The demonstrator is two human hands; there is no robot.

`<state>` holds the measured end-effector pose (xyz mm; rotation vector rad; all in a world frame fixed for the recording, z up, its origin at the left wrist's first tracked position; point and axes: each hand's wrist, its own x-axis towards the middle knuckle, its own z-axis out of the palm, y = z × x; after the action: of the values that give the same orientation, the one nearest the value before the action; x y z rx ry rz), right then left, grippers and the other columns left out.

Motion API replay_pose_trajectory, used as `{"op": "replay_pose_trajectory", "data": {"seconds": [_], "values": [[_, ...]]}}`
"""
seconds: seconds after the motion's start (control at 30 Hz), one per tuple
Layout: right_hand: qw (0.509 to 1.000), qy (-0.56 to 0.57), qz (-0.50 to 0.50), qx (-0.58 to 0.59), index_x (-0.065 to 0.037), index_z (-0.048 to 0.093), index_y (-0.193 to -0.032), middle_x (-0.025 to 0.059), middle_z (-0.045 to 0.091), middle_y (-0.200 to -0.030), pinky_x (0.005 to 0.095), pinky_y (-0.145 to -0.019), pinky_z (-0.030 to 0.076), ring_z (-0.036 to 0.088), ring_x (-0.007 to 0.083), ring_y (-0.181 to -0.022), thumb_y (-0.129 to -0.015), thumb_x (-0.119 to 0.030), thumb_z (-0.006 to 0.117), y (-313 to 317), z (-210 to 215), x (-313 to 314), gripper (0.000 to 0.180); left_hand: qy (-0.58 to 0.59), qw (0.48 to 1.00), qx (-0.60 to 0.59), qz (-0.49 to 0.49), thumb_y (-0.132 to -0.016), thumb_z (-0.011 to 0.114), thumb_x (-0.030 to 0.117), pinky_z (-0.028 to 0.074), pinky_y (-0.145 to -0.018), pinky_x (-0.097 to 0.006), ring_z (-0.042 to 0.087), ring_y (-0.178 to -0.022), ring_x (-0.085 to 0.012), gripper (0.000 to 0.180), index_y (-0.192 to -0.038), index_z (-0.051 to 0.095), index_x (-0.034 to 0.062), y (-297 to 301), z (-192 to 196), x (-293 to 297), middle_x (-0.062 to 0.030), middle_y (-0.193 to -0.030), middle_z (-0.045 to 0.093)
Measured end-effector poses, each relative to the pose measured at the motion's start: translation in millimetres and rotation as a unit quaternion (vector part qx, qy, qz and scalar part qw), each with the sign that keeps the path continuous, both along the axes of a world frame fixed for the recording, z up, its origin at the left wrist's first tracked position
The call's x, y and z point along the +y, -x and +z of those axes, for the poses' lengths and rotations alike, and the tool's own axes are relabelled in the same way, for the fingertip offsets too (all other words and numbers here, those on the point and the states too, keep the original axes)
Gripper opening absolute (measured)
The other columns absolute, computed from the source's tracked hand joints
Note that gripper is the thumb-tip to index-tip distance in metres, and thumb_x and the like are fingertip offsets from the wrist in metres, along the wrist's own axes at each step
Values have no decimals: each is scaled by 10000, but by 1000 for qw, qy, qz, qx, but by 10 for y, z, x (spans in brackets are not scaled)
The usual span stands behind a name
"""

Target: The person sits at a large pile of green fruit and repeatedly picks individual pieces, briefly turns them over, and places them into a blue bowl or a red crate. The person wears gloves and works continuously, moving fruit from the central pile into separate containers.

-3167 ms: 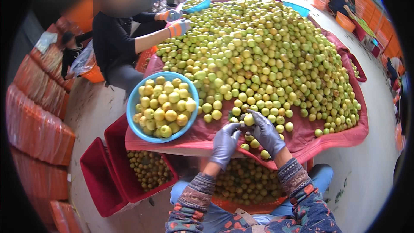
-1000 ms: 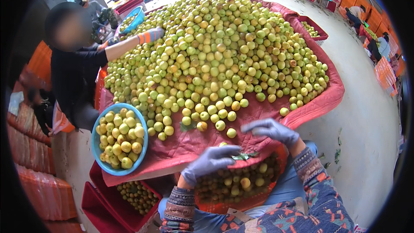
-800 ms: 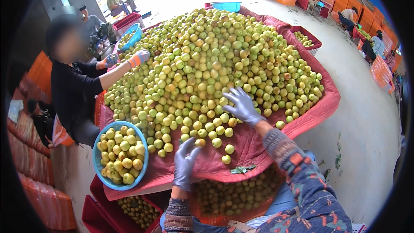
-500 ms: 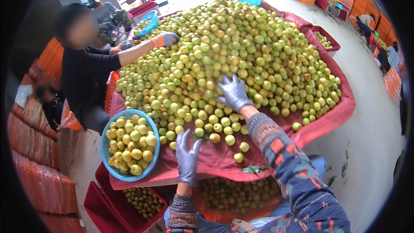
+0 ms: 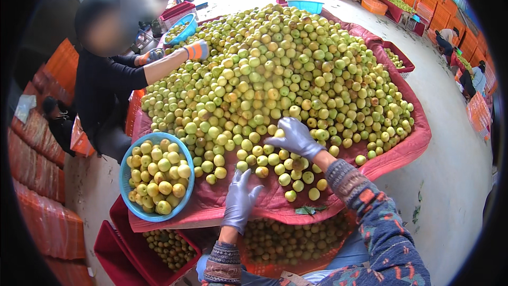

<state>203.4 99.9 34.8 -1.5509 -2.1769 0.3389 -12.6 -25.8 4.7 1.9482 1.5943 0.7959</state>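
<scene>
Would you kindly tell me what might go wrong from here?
Loose green fruits at the front of the red cloth could roll off toward the orange basket below. The right hand at the fruit pile might loosen more. The heaped blue basin at the cloth's corner may spill if bumped.

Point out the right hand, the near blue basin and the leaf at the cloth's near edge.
Right hand [image 5: 296, 139]: head view, back of the hand.
Blue basin [image 5: 124, 180]: head view, left rim.
Leaf [image 5: 305, 211]: head view, left part.

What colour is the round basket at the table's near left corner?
The round basket is light blue, clearest in the head view.
</scene>
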Motion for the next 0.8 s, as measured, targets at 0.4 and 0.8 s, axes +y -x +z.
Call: {"op": "replay_pose_trajectory", "data": {"seconds": [0.4, 0.8], "values": [[991, -43, 72, 104, -104, 626, -874, 111, 606, -961, 416, -757, 497, 608, 309, -877, -798, -261, 634, 703, -444, 529, 175, 5, 986, 167, 17, -765, 714, 332, 474, -884, -465, 489, -1128, -464, 744, -1370, 375, 63, 68, -3, 5, -331, -1356, 371], [978, 77, 85, 176, -145, 680, -954, 84, 684, -910, 389, -725, 517, 662, 253, -816, -776, -125, 582, 856, -174, 272, 204, 62, 986, 154, 1, -744, 727, 287, 496, -850, -447, 527, -1104, -408, 640, -1286, 474, 61, 49, 158, -25, -286, -1379, 369]]}}
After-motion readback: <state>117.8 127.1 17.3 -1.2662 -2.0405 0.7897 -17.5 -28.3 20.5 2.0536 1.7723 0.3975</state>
